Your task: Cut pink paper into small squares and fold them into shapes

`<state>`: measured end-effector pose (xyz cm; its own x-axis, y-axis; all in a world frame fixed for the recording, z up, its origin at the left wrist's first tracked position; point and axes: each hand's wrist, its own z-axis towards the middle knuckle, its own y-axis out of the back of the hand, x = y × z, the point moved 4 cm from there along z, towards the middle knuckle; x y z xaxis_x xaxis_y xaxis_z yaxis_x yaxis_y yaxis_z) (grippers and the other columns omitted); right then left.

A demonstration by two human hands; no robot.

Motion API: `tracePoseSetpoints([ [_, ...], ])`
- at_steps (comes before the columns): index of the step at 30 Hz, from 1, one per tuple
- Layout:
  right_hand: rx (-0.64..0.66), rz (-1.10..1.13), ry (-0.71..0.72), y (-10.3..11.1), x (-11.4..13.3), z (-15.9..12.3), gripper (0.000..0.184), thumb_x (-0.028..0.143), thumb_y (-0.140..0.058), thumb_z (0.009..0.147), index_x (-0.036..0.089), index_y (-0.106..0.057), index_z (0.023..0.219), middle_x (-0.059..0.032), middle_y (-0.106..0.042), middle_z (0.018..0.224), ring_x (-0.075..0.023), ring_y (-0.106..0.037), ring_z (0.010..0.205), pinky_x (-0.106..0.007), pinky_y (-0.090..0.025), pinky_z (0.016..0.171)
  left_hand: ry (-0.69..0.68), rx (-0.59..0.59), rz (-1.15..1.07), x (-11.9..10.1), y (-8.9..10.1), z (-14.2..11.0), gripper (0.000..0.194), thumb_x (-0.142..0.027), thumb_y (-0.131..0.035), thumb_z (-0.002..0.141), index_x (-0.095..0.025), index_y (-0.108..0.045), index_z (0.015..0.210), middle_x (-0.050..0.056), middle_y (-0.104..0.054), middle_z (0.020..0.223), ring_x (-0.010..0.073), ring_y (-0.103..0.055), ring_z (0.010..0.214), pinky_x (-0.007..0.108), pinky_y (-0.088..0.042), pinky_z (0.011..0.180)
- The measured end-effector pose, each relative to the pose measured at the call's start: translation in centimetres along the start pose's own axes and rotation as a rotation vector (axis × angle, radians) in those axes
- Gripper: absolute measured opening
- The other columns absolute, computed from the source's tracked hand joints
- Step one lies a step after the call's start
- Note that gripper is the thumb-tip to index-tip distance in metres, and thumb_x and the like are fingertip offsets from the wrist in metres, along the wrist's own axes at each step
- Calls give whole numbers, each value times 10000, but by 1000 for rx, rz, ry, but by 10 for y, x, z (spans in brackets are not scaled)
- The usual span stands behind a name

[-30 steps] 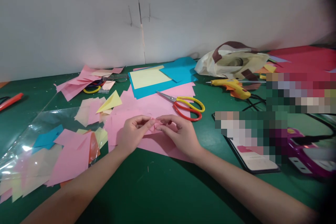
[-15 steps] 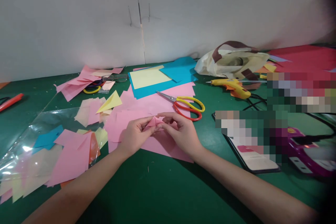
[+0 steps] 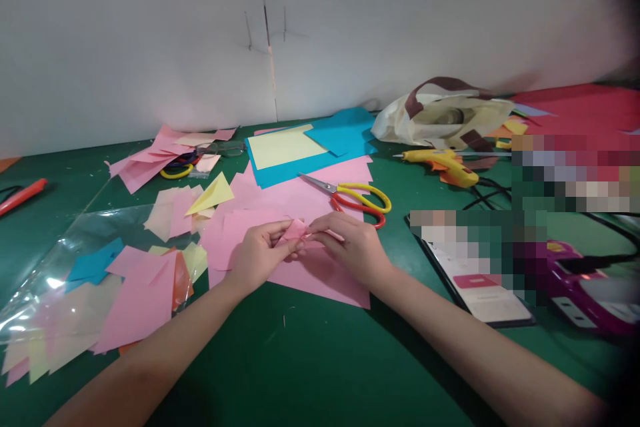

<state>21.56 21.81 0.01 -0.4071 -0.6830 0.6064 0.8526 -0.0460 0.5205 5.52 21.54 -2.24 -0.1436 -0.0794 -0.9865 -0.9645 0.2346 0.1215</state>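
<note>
A small piece of folded pink paper [image 3: 296, 230] is pinched between my two hands, above the larger pink sheets [image 3: 330, 280] on the table. My left hand [image 3: 260, 253] grips its left side with thumb and fingers. Its right side is between the thumb and fingers of my right hand [image 3: 353, 247]; the fingers hide part of the folds. Scissors [image 3: 345, 195] with one yellow and one red handle lie partly spread just beyond my right hand. A folded yellow paper [image 3: 213, 193] rests beyond my left hand.
Blue sheets [image 3: 345, 127] lie at the back. A clear plastic bag [image 3: 95, 223] with paper pieces is on the left. To the right are a yellow glue gun [image 3: 443, 163], a phone [image 3: 480, 280], a purple power strip [image 3: 575, 293] and a cloth bag [image 3: 400, 123].
My right hand has turned, its fingers now closer together and pointing left at the paper's edge. The folded pink paper is tilted differently. My left hand stays nearly in place.
</note>
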Motion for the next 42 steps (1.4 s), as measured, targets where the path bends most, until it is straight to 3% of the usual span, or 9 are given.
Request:
tracePoseSetpoints([
  [5,83,-32,-13,-2,-3,2,138,159,-536,859,168,-638,765,-78,-675,812,-179,-634,762,-308,-516,697,-42,19,99,-7,-4,-3,293,-264,-686,734,-159,-698,1007,45,-742,878,183,-696,751,295,-587,722],
  [10,127,24,-226,-4,-8,2,82,134,-610,799,170,-632,729,-48,-674,749,-158,-627,680,-281,-505,636,-69,24,150,-8,-6,-5,315,-238,-666,745,-186,-686,1056,48,-719,1030,212,-684,882,325,-576,785],
  [15,95,135,-388,-4,-8,2,60,151,-666,749,191,-671,705,-18,-713,726,-146,-647,653,-258,-505,613,-102,18,215,-8,-4,-4,285,-244,-659,744,-183,-699,1019,54,-726,1006,222,-684,876,328,-571,762],
  [19,81,151,-312,-1,-4,3,57,164,-655,765,190,-677,720,-24,-716,732,-148,-653,668,-257,-509,622,-107,47,218,-10,-4,-3,234,-249,-654,745,-172,-715,957,54,-738,943,221,-686,844,326,-561,757],
  [25,129,60,-27,4,-4,5,102,237,-587,841,188,-643,772,-42,-675,741,-153,-627,680,-278,-510,625,-73,28,194,-8,-1,-3,323,-320,-651,761,-203,-684,1060,59,-731,971,209,-693,798,333,-560,747],
  [28,176,-28,37,5,-6,6,147,231,-531,877,186,-625,773,-55,-654,761,-166,-612,716,-303,-511,650,-60,27,181,-6,0,-3,324,-278,-646,764,-201,-675,1077,60,-730,970,183,-698,726,326,-565,741],
  [31,217,-128,76,3,-5,7,167,219,-520,883,163,-606,751,-68,-624,748,-176,-587,703,-323,-507,648,-72,25,161,-7,-2,-3,303,-248,-639,768,-200,-681,1064,59,-718,1023,186,-696,790,312,-568,756],
  [35,238,-189,79,2,-1,8,144,173,-528,870,153,-584,738,-70,-596,745,-174,-573,693,-316,-498,630,-101,1,188,-9,-3,-3,287,-240,-647,760,-186,-692,1038,57,-711,1050,206,-669,933,297,-559,799],
  [42,200,-50,-79,4,-9,6,108,186,-658,780,173,-576,711,-32,-605,726,-148,-577,659,-279,-483,600,-94,-19,226,-9,-2,-3,256,-257,-634,775,-178,-702,1008,39,-745,862,183,-692,749,304,-568,738],
])
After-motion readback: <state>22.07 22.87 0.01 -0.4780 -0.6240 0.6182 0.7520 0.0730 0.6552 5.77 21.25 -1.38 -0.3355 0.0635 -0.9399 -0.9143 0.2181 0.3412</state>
